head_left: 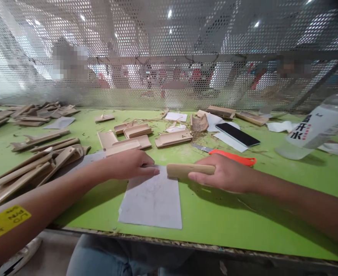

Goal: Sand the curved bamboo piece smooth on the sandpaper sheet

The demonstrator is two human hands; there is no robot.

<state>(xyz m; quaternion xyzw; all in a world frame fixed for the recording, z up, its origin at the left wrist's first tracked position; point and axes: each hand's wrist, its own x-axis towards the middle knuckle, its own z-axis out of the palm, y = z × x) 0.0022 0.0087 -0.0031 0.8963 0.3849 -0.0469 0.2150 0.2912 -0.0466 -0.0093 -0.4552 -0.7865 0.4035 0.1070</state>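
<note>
Head view: holding a short wood piece [183, 171] in the right hand [230, 175], fingers curled snug around its right end. Left end right by the far right corner of a white paper [154, 205]; hard to say if touching. At the far edge of the paper, the left hand [133, 164], fingers bent in close; hard to see whether pinching or just pressing. Just past the right hand, an orange-handled knife [235, 157], and farther, a black phone [238, 134]. Off to the right, a bottle [312, 132]. Off to the left, a heap of wood strips [28, 174], all on a green table [243, 226].
</note>
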